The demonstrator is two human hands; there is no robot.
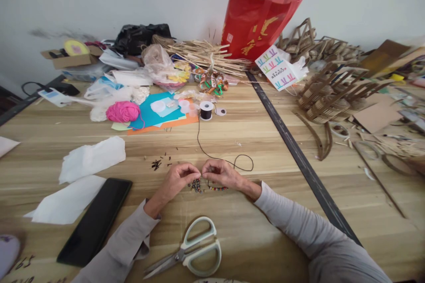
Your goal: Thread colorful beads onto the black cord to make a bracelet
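Both hands meet over the table with their fingertips nearly touching. My left hand point(177, 180) is pinched closed; whatever sits between its thumb and finger is too small to make out. Opposite it, my right hand point(224, 174) pinches the thin black cord point(198, 135), which runs back in a loop to a white spool point(206, 110). Below the right hand, a row of colourful strung beads point(218, 188) lies along the cord. A small pile of loose dark beads point(196, 185) rests just under the fingertips. Short black pieces point(156, 164) are scattered left of the hands.
White-handled scissors point(201, 247) lie open near me. At left are a black phone point(94, 221) and white paper scraps point(93, 157). Pink yarn point(122, 111), coloured sheets and plastic bags sit behind. A red bag point(259, 13) stands at the back, with woven baskets point(325, 97) at right.
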